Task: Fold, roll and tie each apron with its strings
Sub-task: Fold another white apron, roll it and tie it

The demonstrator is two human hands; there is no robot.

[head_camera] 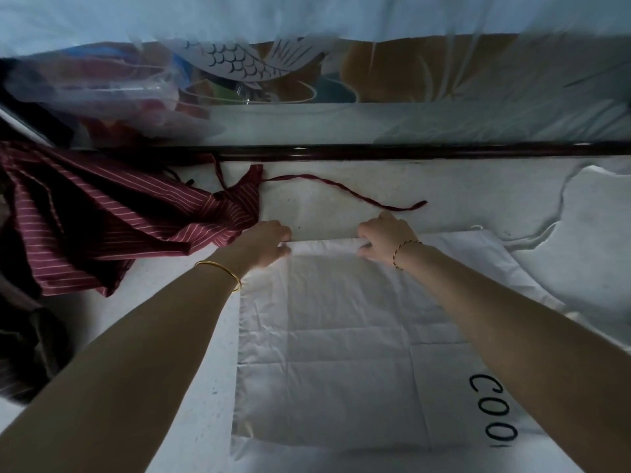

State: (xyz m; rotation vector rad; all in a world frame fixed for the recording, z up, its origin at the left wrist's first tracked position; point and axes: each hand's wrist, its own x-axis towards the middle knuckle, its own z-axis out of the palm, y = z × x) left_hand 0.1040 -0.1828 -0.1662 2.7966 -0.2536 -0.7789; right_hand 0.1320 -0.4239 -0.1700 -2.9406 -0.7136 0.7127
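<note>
white apron [341, 319] lies folded; left hand [269, 242] and right hand [386, 240] both curl around its far edge, starting the roll. next, likely even turns toward the person.

Single wide-angle head cam, sits above the near edge of the worktop [324, 199], faces forward and steeply down, close-in: left hand [269, 240] and right hand [386, 242] land mid-frame, glass panel [444, 121] at the far edge tops the view.
</note>
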